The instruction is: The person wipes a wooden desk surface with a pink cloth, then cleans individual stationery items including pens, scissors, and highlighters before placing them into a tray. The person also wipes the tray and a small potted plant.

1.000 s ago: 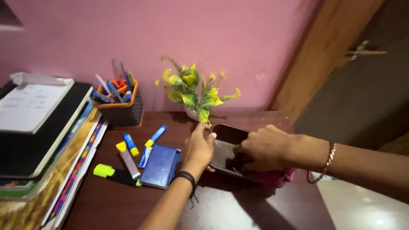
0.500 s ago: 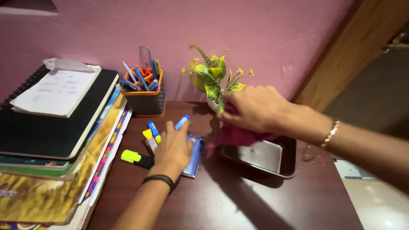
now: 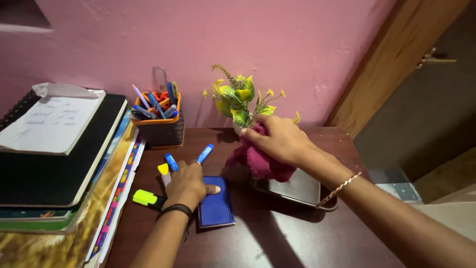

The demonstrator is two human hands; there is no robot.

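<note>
A dark wooden desk (image 3: pixel 277 238) stands against a pink wall (image 3: pixel 277 44), with a stack of books (image 3: pixel 54 164) at its left edge. One metal tray (image 3: pixel 302 186) lies behind the right hand (image 3: pixel 282 141), which clutches a crumpled magenta cloth (image 3: pixel 260 161) just beside one leafy plant (image 3: pixel 238 99). A mesh pen holder (image 3: pixel 158 126) stands nearby. The left hand (image 3: pixel 187 182) rests flat, fingers loosely spread, on a blue case (image 3: pixel 216 206) among several markers (image 3: pixel 205 153).

On the table (image 3: pixel 277 238), the pen holder (image 3: pixel 159 130) stands at the back, left of the potted plant (image 3: pixel 240 101). A stack of books (image 3: pixel 54 164) lies at the far left. Before the holder lie markers (image 3: pixel 204 154) and a flat case (image 3: pixel 216 208), with the left hand (image 3: pixel 187 183) resting on them. The tray (image 3: pixel 297 188) sits right of the case, before the plant. The right hand (image 3: pixel 280 139) presses a cloth (image 3: pixel 260 161) against the plant's base, above the tray.
</note>
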